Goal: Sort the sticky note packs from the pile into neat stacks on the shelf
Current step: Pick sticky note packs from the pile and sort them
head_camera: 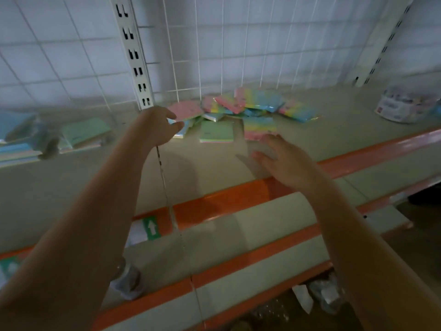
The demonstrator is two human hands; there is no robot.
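A loose pile of pastel sticky note packs (248, 105) lies at the back of the shelf (214, 163), against the wire grid. A green-topped pack (216, 131) lies flat in front of the pile. Beside it a pink and rainbow pack (260, 130) touches the fingertips of my right hand (284, 161), whose fingers are spread and straight. My left hand (160, 126) reaches over the pile's left edge, thumb and fingers apart around a pack (180, 132); no closed grip shows. On the far left, blurred stacks of packs (81, 133) sit on the shelf.
A round clear tub (405, 107) with small items stands at the back right. An orange rail (214, 206) edges the shelf front, with lower shelves beneath. A white slotted upright (134, 53) and the wire grid close the back. Plastic wrappers (324, 297) lie below.
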